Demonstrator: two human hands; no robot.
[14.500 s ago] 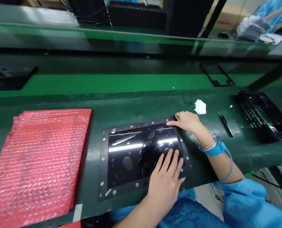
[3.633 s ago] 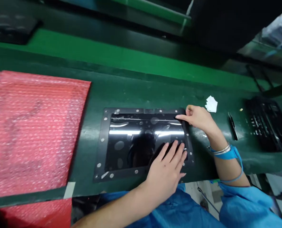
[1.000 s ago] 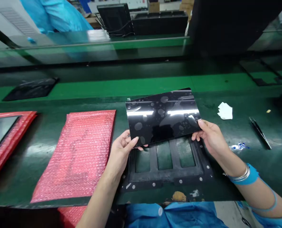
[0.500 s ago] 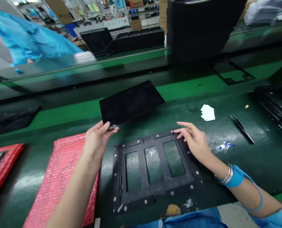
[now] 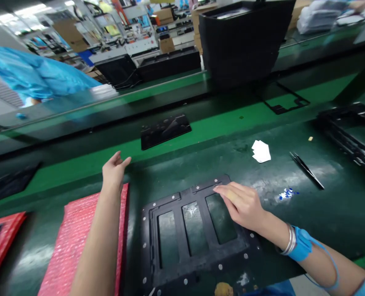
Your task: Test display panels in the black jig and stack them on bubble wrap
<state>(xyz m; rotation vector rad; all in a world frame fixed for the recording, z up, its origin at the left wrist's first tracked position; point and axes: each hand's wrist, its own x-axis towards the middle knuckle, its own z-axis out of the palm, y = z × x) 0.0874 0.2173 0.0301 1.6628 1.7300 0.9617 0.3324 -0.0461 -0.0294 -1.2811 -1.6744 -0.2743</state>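
Observation:
A black jig frame with three open windows and silver studs lies on the dark green bench in front of me. My right hand rests flat on its far right corner, fingers stretched out, a blue wrist strap and bangles on the wrist. My left hand hovers open and empty above the bench edge, beyond the pink bubble wrap. The glossy black panel lies on the bright green conveyor belt, apart from both hands.
White paper scraps, black tweezers and small blue bits lie right of the jig. A black tray sits at far right, another black frame on the belt. A person in blue works across the line.
My left hand carried the black panel away from the jig, set it on the conveyor and let go; the panel now lies farther off. My right hand settled on the jig's corner.

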